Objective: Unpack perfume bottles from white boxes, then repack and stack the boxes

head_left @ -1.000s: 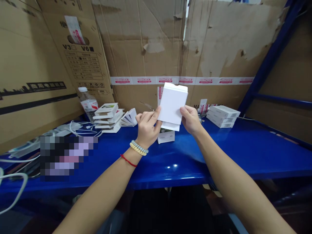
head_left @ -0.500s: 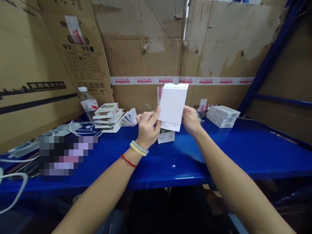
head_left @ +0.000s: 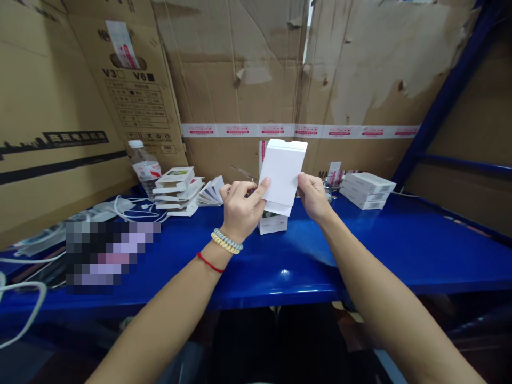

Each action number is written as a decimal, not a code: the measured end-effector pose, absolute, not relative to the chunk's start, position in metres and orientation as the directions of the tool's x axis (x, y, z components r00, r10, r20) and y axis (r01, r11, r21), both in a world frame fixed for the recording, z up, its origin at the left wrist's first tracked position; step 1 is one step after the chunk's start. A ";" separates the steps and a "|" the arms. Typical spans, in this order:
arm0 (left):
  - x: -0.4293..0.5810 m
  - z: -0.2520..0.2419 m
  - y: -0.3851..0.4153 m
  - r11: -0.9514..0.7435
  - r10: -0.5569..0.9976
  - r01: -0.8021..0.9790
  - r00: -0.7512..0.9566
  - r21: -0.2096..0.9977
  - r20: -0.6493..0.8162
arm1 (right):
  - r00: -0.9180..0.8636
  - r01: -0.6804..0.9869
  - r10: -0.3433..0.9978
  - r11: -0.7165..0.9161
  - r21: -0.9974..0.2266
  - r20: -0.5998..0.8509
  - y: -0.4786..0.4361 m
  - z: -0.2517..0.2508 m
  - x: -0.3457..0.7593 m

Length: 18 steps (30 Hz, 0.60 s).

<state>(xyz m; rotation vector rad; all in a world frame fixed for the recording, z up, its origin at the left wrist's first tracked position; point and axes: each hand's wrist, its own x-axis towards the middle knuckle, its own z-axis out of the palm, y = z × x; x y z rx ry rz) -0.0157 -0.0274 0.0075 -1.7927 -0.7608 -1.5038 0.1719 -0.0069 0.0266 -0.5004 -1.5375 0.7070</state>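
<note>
A flat white cardboard box [head_left: 282, 173] is held up above the blue table, its top edge notched and a flap showing at its lower end. My left hand [head_left: 242, 208] is closed on the box's left side, the thumb lying across the front face. On the right edge, my right hand [head_left: 314, 196] pinches the same box between thumb and fingers. Below and behind it, another small white box [head_left: 273, 224] with a green picture stands on the table, partly covered by the held one. The fingers behind the box are hidden.
At the left are a stack of opened white boxes [head_left: 176, 192], folded white papers [head_left: 211, 191], a water bottle [head_left: 144, 168] and white cables [head_left: 136, 213]. A pile of closed white boxes [head_left: 366, 190] stands at the right. Cardboard sheets [head_left: 240, 96] wall the back of the blue table [head_left: 384, 245].
The white box has shifted slightly left and turned a little in my hands. My left thumb reaches further over its front. Both hands keep their hold.
</note>
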 end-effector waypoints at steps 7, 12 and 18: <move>-0.016 0.009 -0.030 -0.590 0.099 0.802 0.187 -0.094 0.977 | -0.115 -0.091 0.721 0.677 -0.730 0.683 -0.013 0.029 0.172; -0.015 0.009 -0.033 -0.739 0.131 0.672 0.198 -0.037 0.971 | -0.036 -0.236 0.802 0.572 -0.785 0.596 -0.004 0.029 0.172; -0.014 -0.002 -0.024 -0.731 0.262 0.664 0.058 0.159 0.963 | 0.056 -0.438 0.875 0.455 -0.775 0.482 0.008 0.031 0.181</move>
